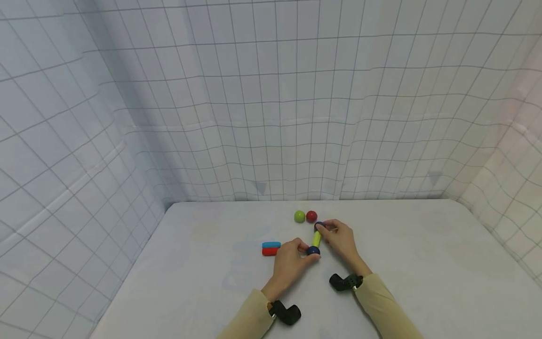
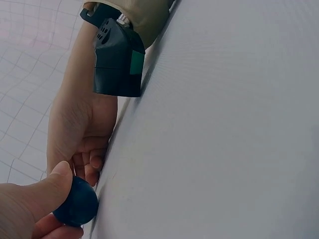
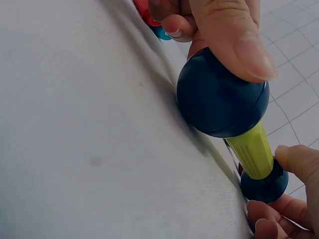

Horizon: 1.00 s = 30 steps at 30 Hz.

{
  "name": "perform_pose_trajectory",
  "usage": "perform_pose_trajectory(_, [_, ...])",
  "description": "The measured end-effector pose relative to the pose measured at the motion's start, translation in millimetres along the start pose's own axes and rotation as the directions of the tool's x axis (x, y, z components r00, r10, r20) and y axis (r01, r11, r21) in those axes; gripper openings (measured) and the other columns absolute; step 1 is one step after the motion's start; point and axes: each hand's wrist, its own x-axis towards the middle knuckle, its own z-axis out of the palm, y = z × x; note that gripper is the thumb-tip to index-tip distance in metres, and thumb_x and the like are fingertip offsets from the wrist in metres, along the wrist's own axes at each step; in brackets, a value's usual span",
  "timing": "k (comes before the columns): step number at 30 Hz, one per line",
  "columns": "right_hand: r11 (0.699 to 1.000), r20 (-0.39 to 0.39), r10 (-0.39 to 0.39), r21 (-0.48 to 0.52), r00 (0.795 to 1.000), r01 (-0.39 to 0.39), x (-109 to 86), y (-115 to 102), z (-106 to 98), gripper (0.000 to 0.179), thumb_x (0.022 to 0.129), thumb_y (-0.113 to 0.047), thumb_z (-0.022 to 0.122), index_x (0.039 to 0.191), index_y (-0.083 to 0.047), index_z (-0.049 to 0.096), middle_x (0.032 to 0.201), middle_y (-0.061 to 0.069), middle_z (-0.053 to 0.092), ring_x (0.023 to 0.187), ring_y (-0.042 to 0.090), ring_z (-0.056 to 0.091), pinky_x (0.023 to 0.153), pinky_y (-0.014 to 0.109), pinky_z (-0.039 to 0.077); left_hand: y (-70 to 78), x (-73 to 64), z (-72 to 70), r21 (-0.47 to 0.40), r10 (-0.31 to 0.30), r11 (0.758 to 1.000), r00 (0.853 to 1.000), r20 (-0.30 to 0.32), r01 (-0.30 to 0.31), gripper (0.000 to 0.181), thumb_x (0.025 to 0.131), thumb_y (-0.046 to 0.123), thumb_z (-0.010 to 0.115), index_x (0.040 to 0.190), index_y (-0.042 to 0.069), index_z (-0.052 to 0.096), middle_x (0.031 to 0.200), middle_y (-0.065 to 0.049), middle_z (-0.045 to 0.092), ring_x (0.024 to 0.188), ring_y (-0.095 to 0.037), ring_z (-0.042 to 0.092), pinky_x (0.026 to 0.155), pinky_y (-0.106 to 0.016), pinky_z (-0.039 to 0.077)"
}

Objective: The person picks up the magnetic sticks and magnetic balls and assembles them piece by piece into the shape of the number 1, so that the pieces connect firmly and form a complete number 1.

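A yellow-green ribbed rod (image 1: pixel 316 239) has a dark blue ball at either end, like a small dumbbell. My left hand (image 1: pixel 289 262) pinches the nearer blue ball (image 3: pixel 219 97) between thumb and fingers. At the far end, the other blue ball (image 3: pixel 265 188) is held between the thumb and fingers of my right hand (image 1: pixel 342 240). The piece lies low, at or just above the white tabletop; whether it touches I cannot tell. In the left wrist view only one blue ball (image 2: pixel 79 203) shows, partly covered by the left thumb.
Beyond the right hand sit a green ball (image 1: pixel 299 216) and a red ball (image 1: pixel 311 216) side by side. Left of the left hand lie a blue rod (image 1: pixel 271 245) and a red rod (image 1: pixel 269 252), together. Checked white curtains (image 1: pixel 271 117) enclose the table's back and sides.
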Motion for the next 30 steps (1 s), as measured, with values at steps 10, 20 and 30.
perform_pose_trajectory(10, [1.000, 0.017, 0.020, 0.003, 1.000, -0.020, -5.4, 5, -7, 0.045, 0.085, -0.037, 0.071, 0.113, -0.004, 0.060, 0.087, 0.007, 0.064, 0.061, 0.014, 0.060, 0.053, 0.027, 0.047, -0.1, -2.0, 0.8, -0.005, -0.015, 1.000, 1.000, -0.004, 0.015, 0.036, 0.072, 0.042, 0.081, 0.086, 0.011, 0.067, 0.077, 0.004, 0.066, 0.066, -0.005, 0.057, 0.057, -0.021, 0.043])
perform_pose_trajectory(20, [0.999, 0.113, 0.038, -0.010, 0.993, -0.037, -16.1, 1, -20, 0.043, 0.083, -0.038, 0.073, 0.104, -0.002, 0.062, 0.080, 0.004, 0.062, 0.064, 0.015, 0.060, 0.056, 0.027, 0.048, 1.2, -1.9, 0.7, -0.012, -0.045, 0.999, 0.999, -0.001, 0.045, 0.036, 0.071, 0.042, 0.081, 0.085, 0.012, 0.067, 0.076, 0.006, 0.066, 0.066, -0.003, 0.056, 0.057, -0.021, 0.042])
perform_pose_trajectory(30, [0.997, 0.268, 0.071, -0.010, 0.961, -0.071, -24.7, -5, -27, 0.035, 0.085, -0.034, 0.071, 0.098, -0.002, 0.064, 0.069, 0.002, 0.062, 0.058, 0.017, 0.057, 0.056, 0.029, 0.045, -1.7, -1.8, 3.4, -0.026, -0.042, 0.999, 0.999, -0.011, 0.041, 0.036, 0.071, 0.044, 0.081, 0.085, 0.014, 0.066, 0.075, 0.007, 0.067, 0.066, -0.003, 0.058, 0.059, -0.022, 0.044])
